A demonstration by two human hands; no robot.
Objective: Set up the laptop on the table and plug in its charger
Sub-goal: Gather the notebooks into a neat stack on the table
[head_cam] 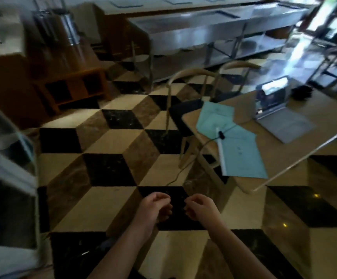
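Note:
An open grey laptop (pixel 278 111) stands on the wooden table (pixel 324 113) at the right, its screen lit. A thin black cable (pixel 207 140) runs from the table across turquoise papers (pixel 238 150) and drops to the floor near a chair. My left hand (pixel 155 206) and my right hand (pixel 199 207) hover close together over the floor at the bottom centre, well short of the table. Their fingers are loosely curled and I see nothing in either. The whole view is blurred.
Two wooden chairs (pixel 185 101) stand at the table's left end. A dark object (pixel 302 93) lies behind the laptop. The floor has a cube pattern of black, brown and cream tiles. Steel counters (pixel 203 31) line the back; a wooden shelf unit (pixel 73 89) stands at the left.

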